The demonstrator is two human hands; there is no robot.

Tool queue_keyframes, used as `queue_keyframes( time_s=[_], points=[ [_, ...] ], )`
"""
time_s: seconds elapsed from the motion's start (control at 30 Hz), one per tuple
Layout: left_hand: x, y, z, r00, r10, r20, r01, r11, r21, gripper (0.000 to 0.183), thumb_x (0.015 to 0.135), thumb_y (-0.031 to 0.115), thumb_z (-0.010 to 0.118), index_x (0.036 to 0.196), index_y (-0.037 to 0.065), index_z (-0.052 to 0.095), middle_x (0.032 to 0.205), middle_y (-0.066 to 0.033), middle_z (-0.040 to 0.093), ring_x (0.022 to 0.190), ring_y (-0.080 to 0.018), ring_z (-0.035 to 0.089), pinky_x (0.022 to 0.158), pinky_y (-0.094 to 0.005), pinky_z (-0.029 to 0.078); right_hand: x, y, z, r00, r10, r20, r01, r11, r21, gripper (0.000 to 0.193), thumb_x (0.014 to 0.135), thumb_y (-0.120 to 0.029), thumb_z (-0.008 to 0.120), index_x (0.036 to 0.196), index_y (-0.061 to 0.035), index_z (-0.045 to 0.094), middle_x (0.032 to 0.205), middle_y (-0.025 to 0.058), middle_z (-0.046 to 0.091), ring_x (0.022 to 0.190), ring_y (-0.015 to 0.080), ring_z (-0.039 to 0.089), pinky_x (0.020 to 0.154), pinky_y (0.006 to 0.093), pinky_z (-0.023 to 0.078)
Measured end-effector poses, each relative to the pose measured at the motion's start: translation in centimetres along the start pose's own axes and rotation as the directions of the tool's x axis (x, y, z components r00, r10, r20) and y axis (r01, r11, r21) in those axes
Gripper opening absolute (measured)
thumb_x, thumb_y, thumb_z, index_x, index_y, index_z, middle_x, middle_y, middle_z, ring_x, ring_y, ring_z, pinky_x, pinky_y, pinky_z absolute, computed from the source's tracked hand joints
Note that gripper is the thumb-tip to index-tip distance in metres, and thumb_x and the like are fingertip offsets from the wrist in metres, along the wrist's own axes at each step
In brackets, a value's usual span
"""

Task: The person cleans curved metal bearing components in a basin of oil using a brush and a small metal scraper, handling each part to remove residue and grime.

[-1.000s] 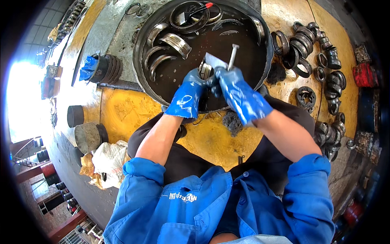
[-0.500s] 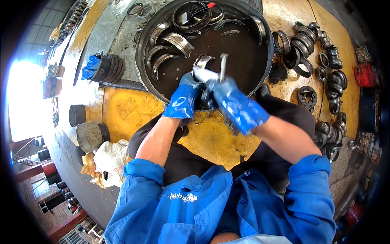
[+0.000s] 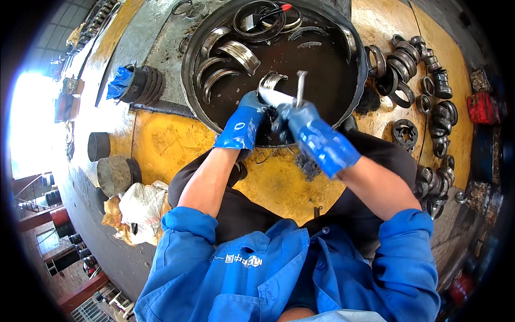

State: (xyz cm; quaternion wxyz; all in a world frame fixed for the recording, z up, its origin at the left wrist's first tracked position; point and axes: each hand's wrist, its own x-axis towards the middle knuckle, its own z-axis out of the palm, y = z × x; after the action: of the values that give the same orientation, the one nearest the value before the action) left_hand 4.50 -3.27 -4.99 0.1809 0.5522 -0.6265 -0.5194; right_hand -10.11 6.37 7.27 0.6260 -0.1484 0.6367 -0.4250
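Observation:
Over the near part of a large round basin (image 3: 362, 80) of dark liquid, my gloved left hand (image 3: 248, 119) is closed on a shiny curved metal half-ring (image 3: 270, 81). My gloved right hand (image 3: 308, 124) is wrapped round a metal tool (image 3: 301, 86). An upright rod with a short crosswise tip rises from that fist. A pale, flat piece (image 3: 277, 98) lies between the hands, against the half-ring; I cannot tell whether it belongs to the tool. Both hands are close together, and the gloves hide the grips. More half-rings (image 3: 240, 55) rest in the basin to the left.
A brush (image 3: 252, 21) with a red-tipped handle lies over rings at the basin's far side. Several metal rings (image 3: 399, 67) stand in rows on the right. A ring stack (image 3: 146, 86), dark cylinders (image 3: 114, 177) and a white sack (image 3: 142, 206) sit at left.
The view has shifted slightly. The right hand and its tool, smeared by motion before, now show more sharply. Both hands keep their holds over the basin.

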Motion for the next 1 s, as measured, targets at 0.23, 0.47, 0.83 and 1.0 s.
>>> queue_keyframes(
  time_s=[0.23, 0.47, 0.83, 1.0],
  points=[
    [-0.7, -0.8, -1.1, 0.997, 0.007, -0.073, -0.016, 0.992, -0.123, 0.040, 0.080, 0.024, 0.087, 0.107, -0.001, 0.073, 0.085, -0.0115, 0.074, 0.073, -0.0181, 0.068, 0.068, -0.0375, 0.054, 5.1, -4.5, -5.5, 0.996, -0.084, 0.037, 0.092, 0.930, -0.356, 0.028, 0.102, -0.021, 0.057, 0.117, 0.0001, 0.065, 0.084, 0.0135, 0.075, 0.059, 0.0180, 0.065, 0.052, 0.0351, 0.052],
    [0.8, -1.3, -2.6, 0.956, -0.287, -0.067, 0.271, 0.944, -0.188, 0.042, 0.080, 0.023, 0.087, 0.113, 0.000, 0.073, 0.091, -0.0112, 0.075, 0.074, -0.0194, 0.068, 0.071, -0.0357, 0.055, 12.7, -2.3, -6.1, 0.957, -0.266, 0.119, 0.154, 0.114, -0.981, 0.032, 0.095, -0.021, 0.059, 0.121, -0.0075, 0.072, 0.121, 0.0233, 0.070, 0.113, 0.0416, 0.067, 0.096, 0.0490, 0.054],
    [0.1, 3.2, -3.6, 0.953, -0.295, -0.062, 0.272, 0.755, 0.596, 0.054, 0.077, 0.021, 0.081, 0.130, 0.018, 0.069, 0.121, -0.0214, 0.070, 0.113, -0.0338, 0.070, 0.097, -0.0368, 0.057, 9.6, -3.4, -5.7, 0.964, -0.186, 0.189, 0.232, 0.247, -0.941, 0.035, 0.092, -0.017, 0.056, 0.123, -0.0062, 0.069, 0.114, 0.0266, 0.070, 0.109, 0.0429, 0.068, 0.094, 0.0484, 0.053],
    [2.4, 5.0, -3.4, 0.955, -0.195, -0.226, 0.273, 0.875, 0.400, 0.052, 0.077, 0.033, 0.083, 0.124, 0.014, 0.071, 0.122, -0.0218, 0.070, 0.115, -0.0368, 0.067, 0.098, -0.0430, 0.055, 7.6, -4.2, -6.6, 0.932, -0.284, 0.227, 0.309, 0.290, -0.906, 0.036, 0.094, -0.021, 0.058, 0.128, -0.0108, 0.066, 0.108, 0.0248, 0.072, 0.103, 0.0421, 0.069, 0.091, 0.0474, 0.054]
  ],
)
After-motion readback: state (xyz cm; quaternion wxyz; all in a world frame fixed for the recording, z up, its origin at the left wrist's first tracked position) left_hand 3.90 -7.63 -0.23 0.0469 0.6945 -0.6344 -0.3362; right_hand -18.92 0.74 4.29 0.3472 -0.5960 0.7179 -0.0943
